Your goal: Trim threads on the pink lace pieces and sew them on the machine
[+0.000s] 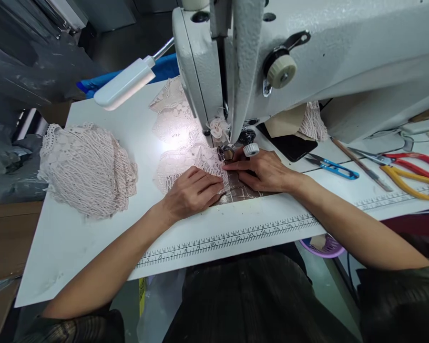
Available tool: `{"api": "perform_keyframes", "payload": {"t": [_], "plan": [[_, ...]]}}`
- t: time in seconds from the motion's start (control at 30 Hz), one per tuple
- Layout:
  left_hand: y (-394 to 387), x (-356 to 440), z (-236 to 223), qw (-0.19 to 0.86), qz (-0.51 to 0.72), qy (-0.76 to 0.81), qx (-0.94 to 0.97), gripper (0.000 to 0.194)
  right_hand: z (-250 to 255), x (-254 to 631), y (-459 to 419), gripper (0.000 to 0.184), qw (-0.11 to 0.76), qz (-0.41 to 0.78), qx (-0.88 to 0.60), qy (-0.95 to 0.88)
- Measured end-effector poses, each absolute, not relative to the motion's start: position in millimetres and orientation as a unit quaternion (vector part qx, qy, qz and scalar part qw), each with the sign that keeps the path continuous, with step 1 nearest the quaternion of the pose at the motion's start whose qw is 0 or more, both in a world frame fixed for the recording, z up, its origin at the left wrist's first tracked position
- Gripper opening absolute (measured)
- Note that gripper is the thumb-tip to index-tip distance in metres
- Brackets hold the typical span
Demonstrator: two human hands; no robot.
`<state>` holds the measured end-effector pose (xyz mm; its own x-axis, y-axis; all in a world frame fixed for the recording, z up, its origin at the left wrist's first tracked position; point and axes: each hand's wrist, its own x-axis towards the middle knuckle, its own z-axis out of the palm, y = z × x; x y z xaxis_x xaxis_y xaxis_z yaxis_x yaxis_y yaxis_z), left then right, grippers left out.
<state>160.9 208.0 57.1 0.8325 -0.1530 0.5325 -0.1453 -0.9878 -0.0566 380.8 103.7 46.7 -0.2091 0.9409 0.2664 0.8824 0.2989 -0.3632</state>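
Note:
Pale pink lace fabric (180, 164) lies under the sewing machine's presser foot (224, 153), lit by the lamp. My left hand (193, 193) rests on its near part, fingers bent and pressed together, holding it against the bed. To the right of the foot, my right hand (262, 170) has its index finger stretched to the lace's edge, with the thumb apart below. Some of its other fingers are hidden behind a white knob (251, 150). Beneath both hands is the shiny metal plate (241, 193). A fabric flower (219, 128) hangs on the machine head above.
At left sits a stack of lace pieces (87, 171). A lamp (125, 83) reaches in from behind. Right of the machine lie a black phone (289, 147), blue thread snips (334, 167), a thin stick (361, 164) and scissors (411, 169). A printed ruler (221, 240) runs along the front edge.

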Motion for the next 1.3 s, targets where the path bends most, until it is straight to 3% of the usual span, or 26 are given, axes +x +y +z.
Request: {"api": "perform_keyframes", "payload": {"t": [0.63, 1.3], "plan": [[209, 166, 57, -0.039, -0.247, 0.060, -0.966, 0.011, 46, 379, 102, 0.033, 0.206, 0.027, -0.566, -0.798], [221, 164, 52, -0.073, -0.244, 0.034, -0.966, 0.015, 46, 369, 103, 0.043, 0.136, 0.006, -0.640, -0.756]]}}
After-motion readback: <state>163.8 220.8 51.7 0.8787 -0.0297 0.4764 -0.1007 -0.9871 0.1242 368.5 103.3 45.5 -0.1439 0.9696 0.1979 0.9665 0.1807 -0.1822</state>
